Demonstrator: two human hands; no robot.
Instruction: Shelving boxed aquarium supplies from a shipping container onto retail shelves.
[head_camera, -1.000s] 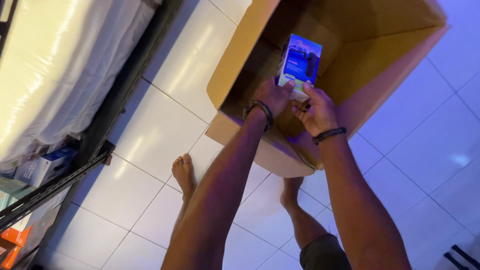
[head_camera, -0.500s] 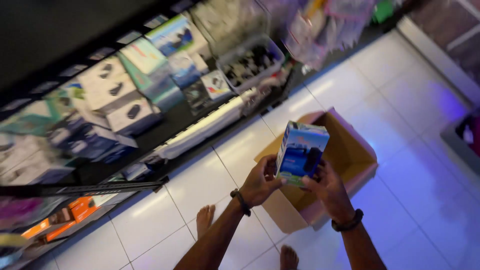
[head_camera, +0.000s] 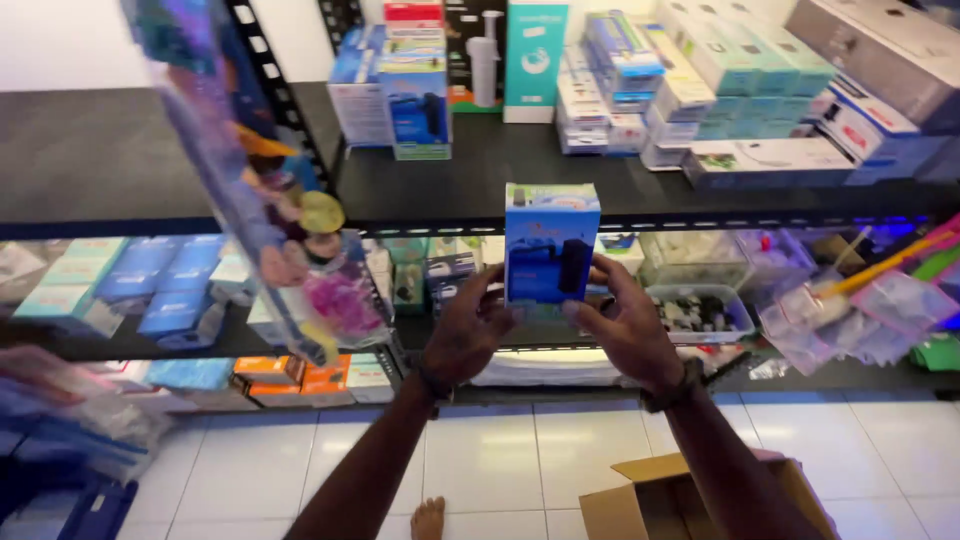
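Observation:
Both hands hold up a blue product box (head_camera: 551, 243) with a dark item pictured on its front, raised in front of a black metal shelf (head_camera: 560, 205). My left hand (head_camera: 466, 333) grips its lower left side. My right hand (head_camera: 625, 325) grips its lower right side, fingers over the front. Each wrist wears a dark band. The box is level with the shelf's upper board, near its front edge.
Blue, white and teal boxes (head_camera: 640, 85) stand in stacks on the upper shelf. Lower shelves hold more boxes and a clear tub (head_camera: 700, 312). Hanging bagged items (head_camera: 290, 250) are at left and right. An open cardboard carton (head_camera: 690, 500) sits on the white tiled floor below.
The view swung up from the carton on the floor to the shelves. Both hands lifted the blue box out of the carton and up to shelf height.

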